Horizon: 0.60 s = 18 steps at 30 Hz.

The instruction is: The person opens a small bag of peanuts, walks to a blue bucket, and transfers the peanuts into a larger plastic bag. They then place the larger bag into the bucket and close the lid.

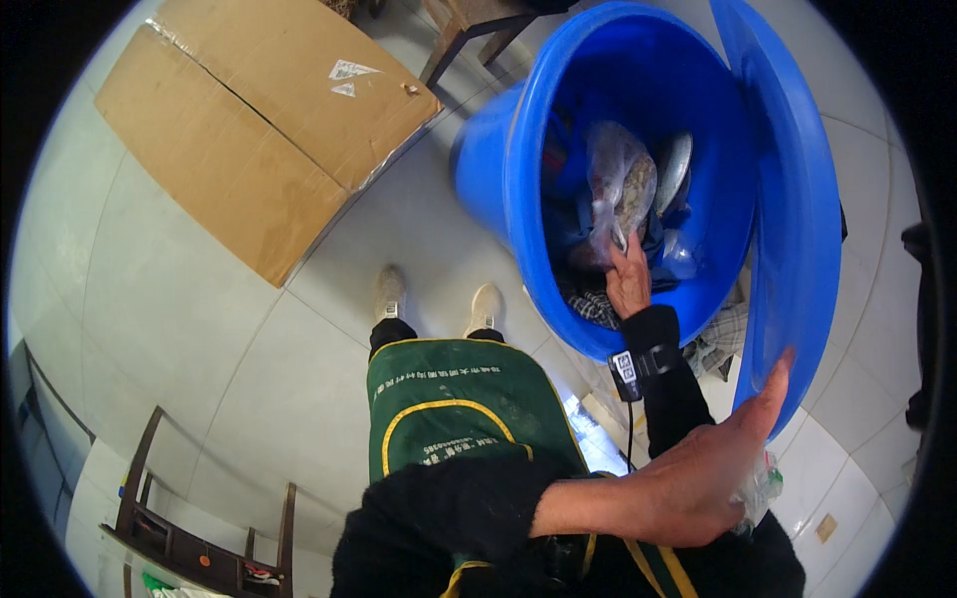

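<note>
A large blue plastic bin stands ahead on my right. Inside it, my right hand grips the gathered neck of a clear plastic bag with pale brown, lumpy contents. Beside that bag is a shiny metal pan or lid, partly hidden. Dark cloth and a checked cloth lie deeper in the bin. My left hand reaches across my body, its fingers closed on a crumpled clear plastic bag. Its thumb rests against the round blue lid, which is tilted upright along the bin's right side.
A big cardboard box stands on the tiled floor at the front left. Behind it are wooden stool legs. Dark wooden furniture is at the lower left. Checked fabric sits between bin and lid. A cable hangs from my right wrist device.
</note>
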Tool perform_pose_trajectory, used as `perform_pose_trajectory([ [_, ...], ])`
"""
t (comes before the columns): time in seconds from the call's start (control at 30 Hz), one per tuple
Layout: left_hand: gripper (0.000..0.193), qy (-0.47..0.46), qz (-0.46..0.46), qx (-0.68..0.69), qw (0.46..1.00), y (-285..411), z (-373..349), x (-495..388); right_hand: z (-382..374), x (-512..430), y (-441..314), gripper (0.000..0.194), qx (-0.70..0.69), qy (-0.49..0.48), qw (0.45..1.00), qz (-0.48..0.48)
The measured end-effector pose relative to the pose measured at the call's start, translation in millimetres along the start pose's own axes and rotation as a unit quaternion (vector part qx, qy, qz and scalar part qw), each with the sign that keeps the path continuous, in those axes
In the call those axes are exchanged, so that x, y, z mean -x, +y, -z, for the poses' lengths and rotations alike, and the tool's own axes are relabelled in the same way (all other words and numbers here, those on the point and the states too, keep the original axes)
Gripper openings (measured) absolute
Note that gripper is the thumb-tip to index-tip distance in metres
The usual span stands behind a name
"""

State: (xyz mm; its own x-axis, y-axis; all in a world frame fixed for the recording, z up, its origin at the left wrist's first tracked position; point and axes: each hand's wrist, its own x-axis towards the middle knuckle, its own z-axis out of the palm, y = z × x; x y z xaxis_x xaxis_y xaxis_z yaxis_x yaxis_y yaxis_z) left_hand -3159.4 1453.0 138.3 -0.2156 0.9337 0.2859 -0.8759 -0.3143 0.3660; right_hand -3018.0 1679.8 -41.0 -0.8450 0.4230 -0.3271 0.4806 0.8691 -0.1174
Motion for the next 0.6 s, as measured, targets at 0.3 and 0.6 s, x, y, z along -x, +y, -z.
perform_pose_trajectory([
  [0.3, 0.098, 0.008, -0.056, -0.067, 0.996, -4.0, -5.8, 0.3, 13.5, 37.2, 3.9, 0.063, -0.135, 0.131, 0.958, -0.215],
  [0.6, 0.107, -0.03, 0.056, -0.039, 0.997, 10.0, -1.5, 1.8, 19.3, 68.9, 68.5, 0.034, -0.036, 0.04, 0.951, -0.304],
])
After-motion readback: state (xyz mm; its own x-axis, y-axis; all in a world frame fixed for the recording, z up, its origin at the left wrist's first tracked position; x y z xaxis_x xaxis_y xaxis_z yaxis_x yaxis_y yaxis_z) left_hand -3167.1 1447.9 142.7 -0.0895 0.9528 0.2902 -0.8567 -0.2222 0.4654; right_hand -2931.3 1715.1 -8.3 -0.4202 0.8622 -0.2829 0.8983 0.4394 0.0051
